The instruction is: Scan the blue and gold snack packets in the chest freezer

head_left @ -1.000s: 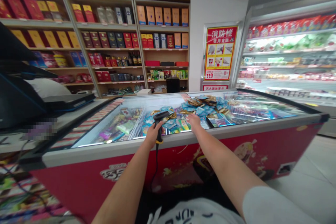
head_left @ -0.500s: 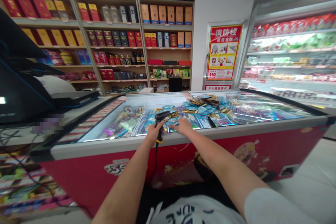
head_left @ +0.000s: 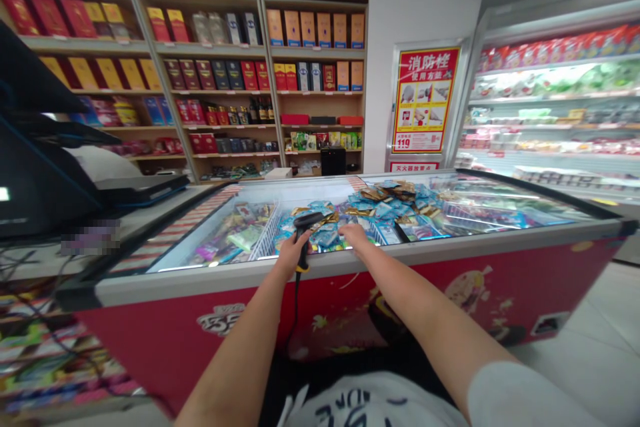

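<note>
My left hand [head_left: 290, 255] is wrapped around the handle of a black and yellow barcode scanner [head_left: 302, 248] over the front rim of a chest freezer [head_left: 200, 280]. The scanner's head points right, above blue and gold ice cream packets [head_left: 325, 235], and its cord hangs down the freezer's red front. To the right of the scanner, my right hand [head_left: 354, 236] is over the freezer's near side, its fingers curled in. Whatever those fingers may hold is hidden. A larger heap of blue and gold packets [head_left: 390, 199] lies further back and right.
White wire baskets [head_left: 267, 233] divide the freezer. A dark handle-like bar [head_left: 401, 233] lies near its front. A counter with a black terminal [head_left: 40, 173] stands at left. Behind are shelves of boxes [head_left: 217, 75]; a lit refrigerated case [head_left: 555, 103] is at right.
My right hand has drawn slightly right, away from the packets near the scanner, and its stretched fingers have curled in. My left hand and the scanner have stayed almost still.
</note>
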{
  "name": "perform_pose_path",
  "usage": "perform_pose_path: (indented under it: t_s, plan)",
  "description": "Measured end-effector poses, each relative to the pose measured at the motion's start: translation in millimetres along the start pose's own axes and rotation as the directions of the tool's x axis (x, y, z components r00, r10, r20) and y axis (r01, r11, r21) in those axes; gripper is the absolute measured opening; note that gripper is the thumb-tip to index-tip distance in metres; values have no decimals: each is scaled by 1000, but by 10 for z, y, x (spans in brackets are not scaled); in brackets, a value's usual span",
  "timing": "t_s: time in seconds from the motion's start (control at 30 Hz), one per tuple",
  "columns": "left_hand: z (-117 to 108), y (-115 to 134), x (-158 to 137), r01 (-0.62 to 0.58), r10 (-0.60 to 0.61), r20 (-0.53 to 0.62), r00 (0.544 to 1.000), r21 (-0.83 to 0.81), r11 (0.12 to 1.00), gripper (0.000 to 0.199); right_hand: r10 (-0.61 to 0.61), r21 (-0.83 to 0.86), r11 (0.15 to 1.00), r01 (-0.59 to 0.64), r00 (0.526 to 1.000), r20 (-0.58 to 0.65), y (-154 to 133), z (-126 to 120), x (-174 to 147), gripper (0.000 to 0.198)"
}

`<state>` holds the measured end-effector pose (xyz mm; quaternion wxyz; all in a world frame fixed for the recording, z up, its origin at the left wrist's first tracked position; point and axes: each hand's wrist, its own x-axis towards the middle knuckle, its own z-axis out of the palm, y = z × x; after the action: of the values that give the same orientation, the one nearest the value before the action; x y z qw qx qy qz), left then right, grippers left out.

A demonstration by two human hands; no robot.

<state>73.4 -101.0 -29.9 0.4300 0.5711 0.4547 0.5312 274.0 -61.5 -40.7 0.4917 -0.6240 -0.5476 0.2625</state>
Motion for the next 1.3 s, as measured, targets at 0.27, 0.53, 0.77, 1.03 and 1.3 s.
perform_pose_path:
  t_s: [0.27,0.53,0.77,1.03,1.3]
  plan:
    - [3,-6,8,6,-6,-21,1000,-15,1000,48,5,168,985,28,982,-190,40,-119,-78,23]
    - [-8,-16,12,14,-14,-25,1000,7,1000,48,-40,16,999,52,907,-419,-28,-101,-270,30]
    - [35,48,-50,36,-37,-35,999,-37,999,46,24,-57,997,-59,879,-476,21,-380,-236,31]
    - [61,72,-75,43,-47,-48,998,-74,996,44,-250,-215,956,202,942,-224,135,-376,-227,21]
    - [47,37,-48,45,-47,-45,998,-45,998,46,-205,-309,937,164,973,-106,145,-314,-143,28]
